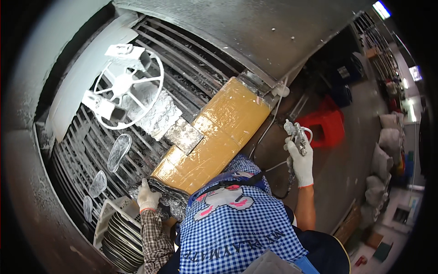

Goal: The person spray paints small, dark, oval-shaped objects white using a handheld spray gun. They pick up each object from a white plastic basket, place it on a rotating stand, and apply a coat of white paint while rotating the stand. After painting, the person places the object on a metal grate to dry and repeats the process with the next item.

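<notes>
My right hand (pixel 301 160), in a white knit glove, is closed round a metal spray gun (pixel 296 137) with a hose attached, held up to the right of the yellow wrapped ledge. My left hand (pixel 148 197), gloved too, lies against a dark plastic-wrapped bundle (pixel 171 198) at the ledge's near left end. Its fingers look apart, with one stretched forward, and I see nothing held in them. Ahead of the left hand, sole-shaped pieces (pixel 119 153) lie on the slatted grate (pixel 182 59). A white-coated spoked wheel (pixel 122 85) carries two block-like fittings.
The ledge (pixel 219 132) in glossy yellow wrapping runs in front of me. Beside my left arm stands a white crate (pixel 104 219) packed with dark curved pieces. A red plastic stool or bin (pixel 321 121) is at right, and pale sacks (pixel 381 162) line the far right.
</notes>
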Demonstrator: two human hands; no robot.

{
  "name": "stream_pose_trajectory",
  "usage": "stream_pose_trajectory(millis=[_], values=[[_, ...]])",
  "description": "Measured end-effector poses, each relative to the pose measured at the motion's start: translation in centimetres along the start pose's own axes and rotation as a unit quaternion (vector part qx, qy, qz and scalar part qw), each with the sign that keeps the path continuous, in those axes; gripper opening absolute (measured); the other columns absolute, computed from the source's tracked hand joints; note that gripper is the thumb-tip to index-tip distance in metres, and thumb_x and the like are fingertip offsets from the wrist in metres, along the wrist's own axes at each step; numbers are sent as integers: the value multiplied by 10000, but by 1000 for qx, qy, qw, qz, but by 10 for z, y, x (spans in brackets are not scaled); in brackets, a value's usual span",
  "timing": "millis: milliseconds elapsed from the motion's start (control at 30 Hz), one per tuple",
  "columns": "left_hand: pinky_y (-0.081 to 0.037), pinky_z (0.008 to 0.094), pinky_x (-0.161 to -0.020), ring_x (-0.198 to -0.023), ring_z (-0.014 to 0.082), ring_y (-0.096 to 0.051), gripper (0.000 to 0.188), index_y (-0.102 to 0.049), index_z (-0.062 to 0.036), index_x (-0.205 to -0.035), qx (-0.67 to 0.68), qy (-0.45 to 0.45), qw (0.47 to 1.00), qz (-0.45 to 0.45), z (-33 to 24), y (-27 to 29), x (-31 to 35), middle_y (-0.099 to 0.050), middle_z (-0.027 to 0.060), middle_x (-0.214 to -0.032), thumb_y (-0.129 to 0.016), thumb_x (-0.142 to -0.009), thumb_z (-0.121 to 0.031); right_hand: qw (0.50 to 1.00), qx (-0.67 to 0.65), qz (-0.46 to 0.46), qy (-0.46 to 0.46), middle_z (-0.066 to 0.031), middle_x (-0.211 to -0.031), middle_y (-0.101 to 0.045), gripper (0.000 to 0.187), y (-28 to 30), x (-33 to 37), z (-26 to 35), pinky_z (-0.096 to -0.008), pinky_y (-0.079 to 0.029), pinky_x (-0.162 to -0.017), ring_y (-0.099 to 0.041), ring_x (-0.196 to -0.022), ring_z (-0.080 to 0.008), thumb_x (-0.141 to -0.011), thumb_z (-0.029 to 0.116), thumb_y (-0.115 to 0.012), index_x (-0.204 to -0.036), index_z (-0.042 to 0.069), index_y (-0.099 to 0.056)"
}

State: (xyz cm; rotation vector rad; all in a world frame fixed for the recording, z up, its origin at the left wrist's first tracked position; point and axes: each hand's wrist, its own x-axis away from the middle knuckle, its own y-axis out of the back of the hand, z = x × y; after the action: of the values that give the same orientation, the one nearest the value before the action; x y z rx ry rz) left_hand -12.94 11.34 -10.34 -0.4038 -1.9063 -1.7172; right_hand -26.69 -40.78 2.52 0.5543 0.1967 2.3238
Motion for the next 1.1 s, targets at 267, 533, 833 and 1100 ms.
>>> stream_pose_trajectory(millis=[267, 533, 833, 1100], values=[[-563, 500, -1031, -1210, 463, -663, 1037, -427, -69, -1585, -18, -15, 1000, 13, 1, 5, -3, -600, 291, -1355, -906, -680, -235, 997, -32, -59, 33, -31, -1052, -720, 480, 3, 47, 43, -187, -432, -479, -571, -631, -18, -1024, 79, -642, -1497, 49, -570], [-572, 490, -1020, -1193, 453, -675, 1028, -444, -66, -1574, -14, -25, 1000, 13, 5, 3, -4, -615, 294, -1336, -894, -667, -246, 998, -32, -6, 62, -9, -1105, -719, 541, -23, 51, 73, -174, -425, -500, -567, -650, -5, -1013, 73, -658, -1543, 65, -550], [-547, 490, -1062, -1246, 444, -658, 1017, -426, -96, -1606, 17, -22, 999, 24, 14, 9, 2, -610, 287, -1371, -880, -721, -307, 990, -31, 53, 130, 29, -1028, -673, 531, -49, 39, 87, -171, -415, -495, -520, -605, -2, -1001, 99, -651, -1524, 63, -565], [-561, 478, -1004, -1155, 415, -705, 586, -725, -35, -1269, 99, -37, 994, 3, 18, 43, 36, -723, 267, -1211, -850, -769, -313, 972, -6, 198, 125, -28, -1063, -658, 619, -81, 8, 107, -206, -444, -482, -518, -574, -39, -1007, 38, -593, -1607, 56, -443]])
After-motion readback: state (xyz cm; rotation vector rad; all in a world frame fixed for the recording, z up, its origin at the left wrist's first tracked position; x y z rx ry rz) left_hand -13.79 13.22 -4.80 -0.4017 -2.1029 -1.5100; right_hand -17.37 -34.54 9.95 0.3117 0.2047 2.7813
